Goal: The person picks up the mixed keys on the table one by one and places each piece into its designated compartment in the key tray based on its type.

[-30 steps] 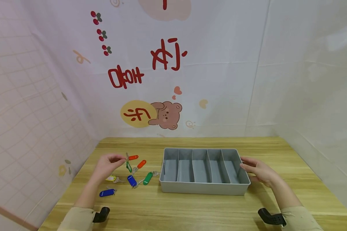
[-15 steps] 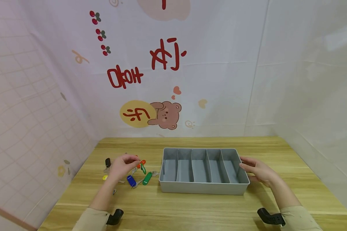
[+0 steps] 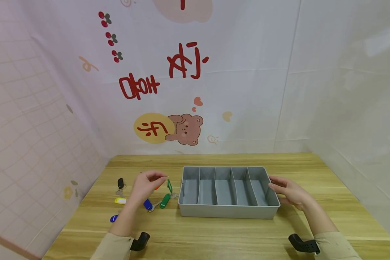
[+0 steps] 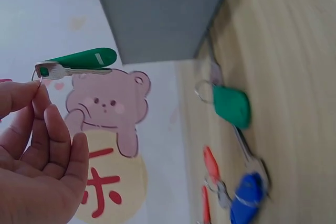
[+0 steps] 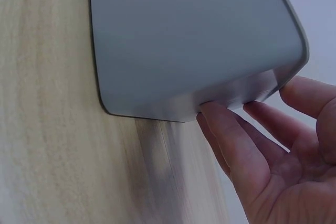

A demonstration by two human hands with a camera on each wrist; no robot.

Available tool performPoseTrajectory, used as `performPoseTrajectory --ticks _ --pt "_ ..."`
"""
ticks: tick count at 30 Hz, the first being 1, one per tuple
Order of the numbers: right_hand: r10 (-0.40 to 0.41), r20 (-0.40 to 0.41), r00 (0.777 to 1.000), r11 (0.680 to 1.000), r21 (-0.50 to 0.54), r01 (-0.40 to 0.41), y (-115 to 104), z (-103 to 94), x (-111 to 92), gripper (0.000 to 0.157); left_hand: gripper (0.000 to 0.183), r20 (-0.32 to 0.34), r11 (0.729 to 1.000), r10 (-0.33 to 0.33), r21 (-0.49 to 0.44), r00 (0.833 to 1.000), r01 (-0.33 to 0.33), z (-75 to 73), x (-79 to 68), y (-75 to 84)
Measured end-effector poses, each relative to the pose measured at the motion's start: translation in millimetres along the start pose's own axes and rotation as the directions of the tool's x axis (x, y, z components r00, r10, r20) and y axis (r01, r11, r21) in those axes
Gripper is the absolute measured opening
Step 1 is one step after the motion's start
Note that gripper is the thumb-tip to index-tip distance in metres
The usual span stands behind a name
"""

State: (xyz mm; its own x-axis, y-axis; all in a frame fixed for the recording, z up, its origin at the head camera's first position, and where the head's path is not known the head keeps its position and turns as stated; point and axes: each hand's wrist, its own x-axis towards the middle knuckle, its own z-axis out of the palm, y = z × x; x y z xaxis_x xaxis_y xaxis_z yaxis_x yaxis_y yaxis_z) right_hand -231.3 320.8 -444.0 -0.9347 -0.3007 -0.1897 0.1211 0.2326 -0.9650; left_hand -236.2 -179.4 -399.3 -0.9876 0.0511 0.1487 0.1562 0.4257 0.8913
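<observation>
My left hand (image 3: 146, 186) pinches the ring of a key with a green tag (image 4: 84, 59) between thumb and fingertip, held up off the table just left of the grey box (image 3: 227, 212). In the left wrist view the key and its green tag stick out sideways from the fingertips. The box has several long compartments, and no things show in them. Against its right end wall rest the fingers of my right hand (image 3: 290, 193), with the thumb at the rim. In the right wrist view those fingers (image 5: 231, 140) look extended, touching the wall rather than curling round it.
On the table (image 3: 227, 234) left of the box lie another green-tagged key (image 3: 165, 200), a blue-tagged key (image 3: 148, 204), a yellow tag (image 3: 120, 200), a black-tagged key (image 3: 120, 183) and a second blue tag (image 3: 114, 218). Orange-red tags (image 4: 211, 163) are partly hidden behind my left hand.
My left hand has carried the green-tagged key rightward from among the other keys to near the box's left end. The black-tagged key has come into sight. My right hand stays at the box.
</observation>
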Motion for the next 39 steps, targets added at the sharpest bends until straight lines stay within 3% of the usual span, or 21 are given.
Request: performPoseTrajectory --ticks 7,19,34,39 --pt "-0.02 0.013 1.0 1.0 0.015 0.02 0.4 1.1 0.0 0.069 0.014 0.004 0.998 0.032 -0.063 0.999 -0.032 12.9 2.3 14.3" --pt "-0.022 0.014 1.0 1.0 0.02 0.022 1.6 1.3 -0.2 0.069 0.01 0.068 0.985 0.078 -0.161 0.995 -0.066 43.2 5.3 30.7" --pt "-0.019 0.001 1.0 1.0 0.021 0.019 1.8 1.8 -0.5 0.07 0.007 0.133 0.976 0.181 -0.15 0.975 -0.16 85.1 15.3 44.8" --pt "-0.022 0.005 1.0 0.999 0.028 0.022 2.4 1.2 0.2 0.069 0.008 0.166 0.97 0.189 -0.186 0.968 -0.157 97.7 15.1 49.8"
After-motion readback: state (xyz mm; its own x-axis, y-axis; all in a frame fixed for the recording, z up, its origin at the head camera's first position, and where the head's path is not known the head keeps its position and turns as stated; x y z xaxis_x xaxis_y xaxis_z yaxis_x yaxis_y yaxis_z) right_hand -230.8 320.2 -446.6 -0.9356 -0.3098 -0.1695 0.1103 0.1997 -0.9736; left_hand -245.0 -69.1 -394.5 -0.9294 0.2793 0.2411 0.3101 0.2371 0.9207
